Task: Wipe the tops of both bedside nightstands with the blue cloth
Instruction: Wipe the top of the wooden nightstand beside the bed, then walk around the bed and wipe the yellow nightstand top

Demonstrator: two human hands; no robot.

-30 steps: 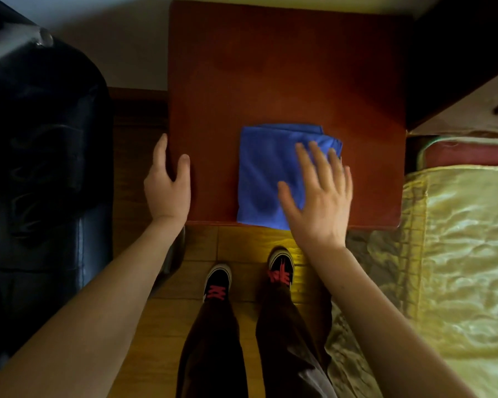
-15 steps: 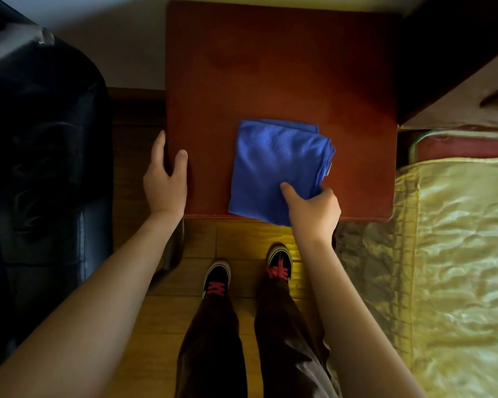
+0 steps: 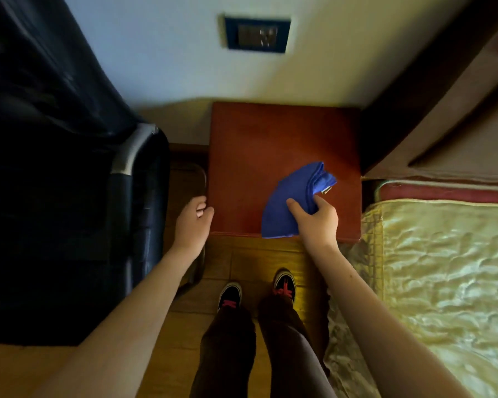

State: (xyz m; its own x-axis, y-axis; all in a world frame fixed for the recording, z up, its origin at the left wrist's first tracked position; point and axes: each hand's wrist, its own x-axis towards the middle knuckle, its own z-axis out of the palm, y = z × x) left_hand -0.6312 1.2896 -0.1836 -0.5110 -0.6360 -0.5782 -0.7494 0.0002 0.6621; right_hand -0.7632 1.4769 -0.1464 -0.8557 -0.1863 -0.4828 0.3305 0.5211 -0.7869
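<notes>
The reddish-brown nightstand [image 3: 270, 145] stands against the wall straight ahead of me. My right hand [image 3: 314, 222] pinches the blue cloth [image 3: 288, 196] near the front right of the top. The cloth is bunched and lifted, its lower corner hanging over the front edge. My left hand [image 3: 193, 222] hovers just off the nightstand's front left corner, fingers loosely curled and holding nothing.
A black chair [image 3: 69, 196] with a metal frame fills the left side. A bed with a shiny yellow cover [image 3: 443, 268] lies right, its dark headboard [image 3: 414, 110] beside the nightstand. A wall socket [image 3: 256, 34] sits above. My shoes [image 3: 256, 291] stand on the wooden floor.
My right hand went from flat on the cloth to gripping it and lifting it. My left hand has come off the nightstand's side edge. The view has pulled back and tilted up.
</notes>
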